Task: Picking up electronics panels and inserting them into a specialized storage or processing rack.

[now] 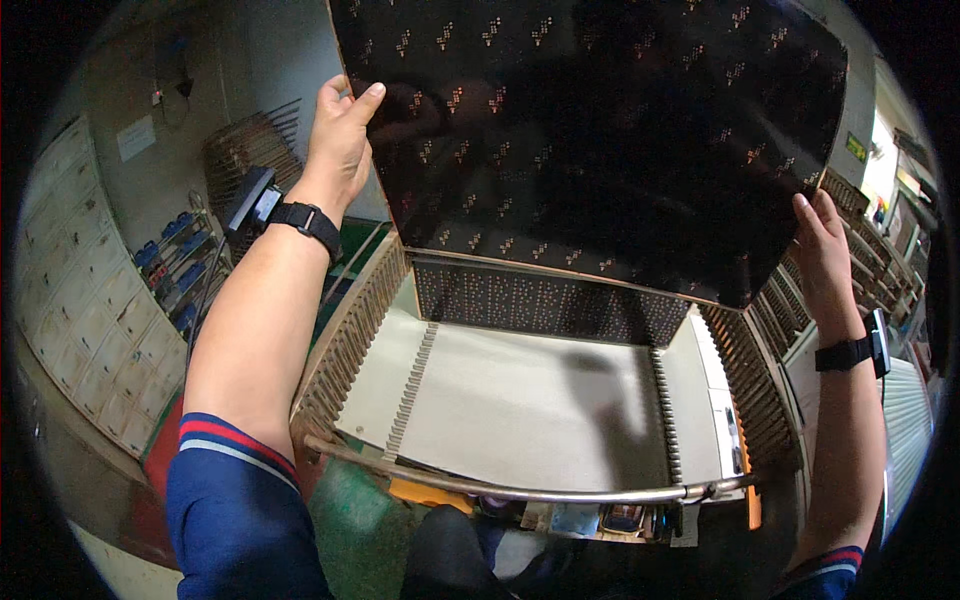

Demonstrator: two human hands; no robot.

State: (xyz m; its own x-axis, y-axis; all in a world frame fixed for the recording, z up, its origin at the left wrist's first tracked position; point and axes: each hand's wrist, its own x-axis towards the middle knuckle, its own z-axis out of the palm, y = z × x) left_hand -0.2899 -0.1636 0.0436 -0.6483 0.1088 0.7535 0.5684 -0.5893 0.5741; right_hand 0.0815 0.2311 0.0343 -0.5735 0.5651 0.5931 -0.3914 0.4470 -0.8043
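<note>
A large dark panel (600, 150) with clusters of small holes or dots is held up in front of me. My left hand (342, 145) grips its left edge, thumb on the face and fingers behind. My right hand (825, 245) is closed at its lower right edge, the fingers partly hidden. Beneath it stands a slotted rack (350, 345) with toothed metal sides and a white bottom board (530, 400). A second dark panel (540, 300), densely dotted, stands upright at the rack's far end, its top hidden by the held panel.
A metal bar (560, 494) runs across the rack's near side. White lockers (95, 290) line the left, beside shelves of blue items (180, 260). More slotted racks (870, 250) stand at the right. Small boxes and papers (590, 520) lie below the bar.
</note>
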